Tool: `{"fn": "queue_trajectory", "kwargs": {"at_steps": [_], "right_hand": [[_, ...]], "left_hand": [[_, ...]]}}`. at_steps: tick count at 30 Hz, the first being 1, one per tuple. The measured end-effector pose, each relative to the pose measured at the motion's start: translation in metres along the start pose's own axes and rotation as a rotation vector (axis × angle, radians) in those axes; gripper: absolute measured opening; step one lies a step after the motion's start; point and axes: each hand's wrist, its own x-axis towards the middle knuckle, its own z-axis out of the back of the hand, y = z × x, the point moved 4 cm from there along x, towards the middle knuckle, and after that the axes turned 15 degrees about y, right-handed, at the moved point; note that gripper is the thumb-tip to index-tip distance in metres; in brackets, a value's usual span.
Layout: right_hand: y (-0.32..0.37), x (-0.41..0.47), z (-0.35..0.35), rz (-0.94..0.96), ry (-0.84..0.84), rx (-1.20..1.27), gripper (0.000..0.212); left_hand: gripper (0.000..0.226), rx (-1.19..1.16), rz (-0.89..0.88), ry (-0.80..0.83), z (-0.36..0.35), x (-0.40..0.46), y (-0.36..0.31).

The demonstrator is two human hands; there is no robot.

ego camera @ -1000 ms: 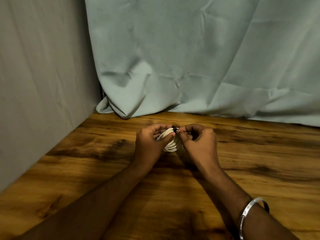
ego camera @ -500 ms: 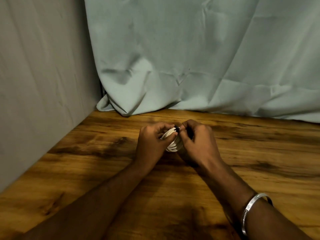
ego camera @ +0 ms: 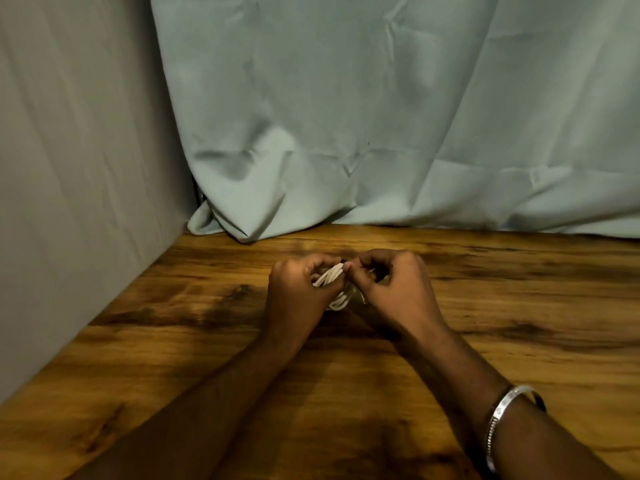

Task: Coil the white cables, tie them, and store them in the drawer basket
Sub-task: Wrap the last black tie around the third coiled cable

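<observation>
Holding the coiled white cable [ego camera: 334,284] between both hands above the wooden table [ego camera: 173,334], I have my left hand [ego camera: 298,296] curled round the bundle's left side, its fingers wrapped over the loops. My right hand [ego camera: 394,292] pinches a small dark tie [ego camera: 344,263] at the top of the coil, thumb and fingertips drawn tight together. A silver bangle [ego camera: 502,420] sits on my right wrist.
</observation>
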Motion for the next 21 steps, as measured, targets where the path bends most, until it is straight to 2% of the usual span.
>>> {"fn": "queue_trajectory", "kwargs": {"at_steps": [3, 6, 9, 11, 13, 15, 18, 21], "right_hand": [[0.009, -0.002, 0.006, 0.067, -0.004, -0.212, 0.016], [0.016, 0.000, 0.006, 0.131, 0.011, -0.500, 0.023], [0.017, 0.001, -0.002, 0.210, 0.093, -0.566, 0.034], [0.017, 0.001, -0.001, 0.230, 0.087, -0.500, 0.039], [0.013, 0.002, 0.002, 0.226, 0.047, -0.376, 0.031], [0.007, 0.002, 0.000, 0.200, 0.020, -0.172, 0.026], [-0.001, 0.004, -0.003, 0.153, -0.012, 0.111, 0.029], [0.003, 0.001, -0.003, 0.216, -0.017, 0.139, 0.027]], "left_hand": [[0.028, 0.080, -0.048, 0.010, -0.001, 0.001, -0.004], [0.024, 0.130, -0.091, 0.006, -0.001, 0.002, -0.010], [0.022, 0.177, -0.133, 0.005, -0.001, 0.002, -0.013], [0.026, 0.169, -0.152, 0.043, -0.001, 0.002, -0.013], [0.029, 0.148, -0.170, 0.090, -0.003, 0.003, -0.014], [0.030, 0.174, -0.193, 0.100, -0.005, 0.004, -0.017], [0.031, 0.190, -0.220, 0.118, -0.008, 0.005, -0.022], [0.029, 0.171, -0.242, 0.118, -0.007, 0.005, -0.025]]}}
